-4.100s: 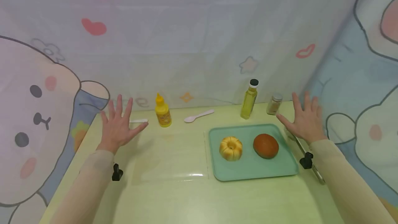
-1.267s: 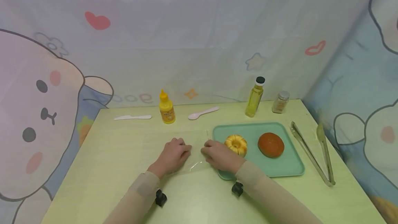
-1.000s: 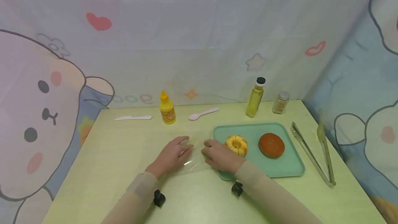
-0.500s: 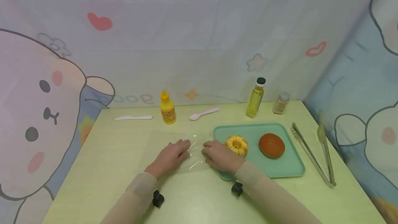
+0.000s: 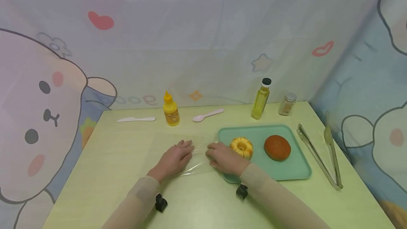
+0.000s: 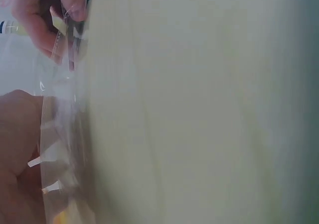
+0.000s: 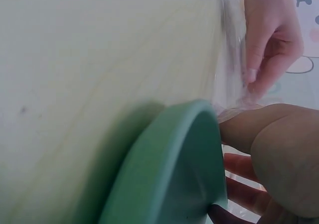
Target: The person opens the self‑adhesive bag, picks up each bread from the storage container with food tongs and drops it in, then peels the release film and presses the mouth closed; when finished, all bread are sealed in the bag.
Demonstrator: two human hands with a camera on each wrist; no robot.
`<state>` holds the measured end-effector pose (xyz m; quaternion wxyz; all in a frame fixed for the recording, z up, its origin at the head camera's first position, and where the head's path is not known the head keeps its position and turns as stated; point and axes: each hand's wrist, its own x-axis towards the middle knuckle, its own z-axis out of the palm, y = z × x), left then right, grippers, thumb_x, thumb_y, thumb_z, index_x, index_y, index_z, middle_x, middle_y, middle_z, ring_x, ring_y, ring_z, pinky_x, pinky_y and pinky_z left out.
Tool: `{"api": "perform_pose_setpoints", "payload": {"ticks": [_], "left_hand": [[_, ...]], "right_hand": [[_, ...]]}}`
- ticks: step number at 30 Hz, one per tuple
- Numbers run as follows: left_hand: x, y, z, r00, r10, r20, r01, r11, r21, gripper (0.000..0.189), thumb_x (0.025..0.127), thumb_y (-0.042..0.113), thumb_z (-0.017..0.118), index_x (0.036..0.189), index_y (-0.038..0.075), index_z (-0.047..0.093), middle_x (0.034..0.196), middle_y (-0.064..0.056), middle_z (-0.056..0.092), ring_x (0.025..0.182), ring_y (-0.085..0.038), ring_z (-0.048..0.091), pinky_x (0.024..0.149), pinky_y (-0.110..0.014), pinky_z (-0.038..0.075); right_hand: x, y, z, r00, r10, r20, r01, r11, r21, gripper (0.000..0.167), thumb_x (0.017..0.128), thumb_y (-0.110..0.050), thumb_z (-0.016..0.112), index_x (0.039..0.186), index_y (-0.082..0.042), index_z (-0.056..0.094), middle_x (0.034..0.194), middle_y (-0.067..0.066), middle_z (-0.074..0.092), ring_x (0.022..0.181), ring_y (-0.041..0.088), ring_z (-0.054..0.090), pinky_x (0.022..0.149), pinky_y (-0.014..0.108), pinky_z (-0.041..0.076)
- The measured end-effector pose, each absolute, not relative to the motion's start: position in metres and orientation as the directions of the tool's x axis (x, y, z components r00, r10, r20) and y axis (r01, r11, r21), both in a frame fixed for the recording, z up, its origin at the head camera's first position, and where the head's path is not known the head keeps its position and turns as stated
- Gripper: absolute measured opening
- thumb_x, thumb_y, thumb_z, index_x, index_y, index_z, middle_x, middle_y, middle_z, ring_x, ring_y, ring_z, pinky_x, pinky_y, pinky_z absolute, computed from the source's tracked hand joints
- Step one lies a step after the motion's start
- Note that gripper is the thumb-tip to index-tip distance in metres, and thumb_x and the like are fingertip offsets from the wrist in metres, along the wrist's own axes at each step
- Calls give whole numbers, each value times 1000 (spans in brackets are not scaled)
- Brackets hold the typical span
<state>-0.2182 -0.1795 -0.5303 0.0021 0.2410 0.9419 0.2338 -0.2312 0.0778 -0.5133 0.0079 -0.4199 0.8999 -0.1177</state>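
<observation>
Film point(image 5: 192, 169): lay beside left edge of tray point(image 5: 260, 168), touched by left hand point(image 5: 172, 159), fingers straight, and right hand point(image 5: 226, 158), fingers bent, grip unclear; had yellow bottle point(image 5: 171, 114) near back edge of table point(image 5: 111, 158), ring bread point(image 5: 243, 144) partly hand-covered.

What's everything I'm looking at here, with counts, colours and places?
Knife: one, white, back left
Squeeze bottle: one, yellow, right of the knife
Spoon: one, pale pink, back middle
Tall bottle: one, yellow-green, black-capped, back right
Jar: one, clear, grey-lidded, far back right
Tray: one, green, right of centre
Pumpkin-shaped bun: one, golden, tray's left
Round bun: one, brown, tray's right
Tongs: one pair, metallic, right of the tray
Plastic film: seemingly one, clear, left of the tray
Table: one, pale yellow, underneath
Printed cloth: count unclear, pastel, behind the table
Sleeves: two, beige, lower edge
Wrist devices: two, black, one per wrist
Hands: two, bare, both at the film
</observation>
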Motion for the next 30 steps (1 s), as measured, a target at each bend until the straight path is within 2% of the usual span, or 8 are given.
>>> {"api": "perform_pose_setpoints", "payload": {"ticks": [4, 11, 15, 18, 20, 25, 28, 30], "left_hand": [[-217, -180, -529, -891, 431, 143, 443, 759, 477, 35, 107, 21, 60, 139, 8, 69, 153, -15, 57, 145, -50, 45, 114, -73, 34], [-215, -186, -529, -895, 390, 216, 438, 682, 585, 38, 109, 25, 60, 143, 11, 67, 151, -16, 58, 144, -53, 45, 113, -73, 35], [-215, -191, -530, -895, 389, 217, 434, 647, 627, 38, 110, 28, 57, 145, 14, 65, 156, -15, 53, 148, -54, 36, 113, -81, 24], [-214, -194, -532, -898, 387, 211, 423, 624, 656, 37, 110, 29, 57, 144, 17, 67, 160, -12, 50, 152, -53, 29, 113, -84, 14], [-214, -195, -532, -896, 388, 215, 425, 609, 670, 36, 110, 28, 56, 143, 18, 68, 160, -11, 49, 153, -53, 27, 112, -85, 11], [-213, -197, -533, -894, 387, 227, 426, 572, 701, 36, 111, 27, 56, 144, 18, 67, 159, -13, 50, 152, -55, 28, 110, -88, 12], [-214, -196, -533, -891, 382, 246, 436, 563, 703, 37, 111, 26, 56, 145, 17, 66, 157, -15, 52, 149, -57, 31, 107, -89, 13], [-214, -196, -533, -892, 375, 254, 436, 563, 702, 37, 110, 25, 57, 145, 17, 66, 156, -18, 53, 148, -59, 33, 106, -90, 14]], "right_hand": [[-232, 78, -513, -647, -758, 81, -754, 619, -221, 32, 97, -18, 78, 124, -4, 71, 137, 17, 65, 122, 37, 62, 106, 47, 52], [-233, 78, -511, -622, -779, 80, -775, 598, -204, 37, 97, -19, 79, 132, -10, 71, 133, 16, 66, 117, 34, 64, 101, 46, 54], [-233, 78, -510, -619, -781, 83, -778, 597, -194, 34, 97, -25, 79, 127, -11, 73, 134, 16, 63, 112, 34, 61, 96, 45, 55], [-234, 77, -511, -622, -778, 87, -777, 600, -193, 33, 95, -28, 80, 123, -11, 73, 140, 16, 59, 114, 36, 60, 96, 46, 55], [-234, 76, -510, -626, -775, 82, -773, 605, -191, 34, 95, -31, 80, 121, -11, 73, 144, 16, 57, 118, 38, 59, 96, 47, 56], [-233, 74, -506, -662, -748, 37, -740, 646, -185, 39, 96, -42, 77, 122, -14, 71, 131, 11, 62, 111, 32, 58, 85, 46, 57], [-231, 73, -503, -680, -733, 15, -724, 667, -177, 47, 97, -48, 74, 131, -17, 67, 120, 8, 62, 104, 27, 56, 79, 44, 54], [-230, 73, -501, -682, -731, 2, -721, 673, -167, 54, 97, -53, 72, 139, -19, 64, 119, 8, 61, 103, 26, 55, 80, 43, 53]]}}
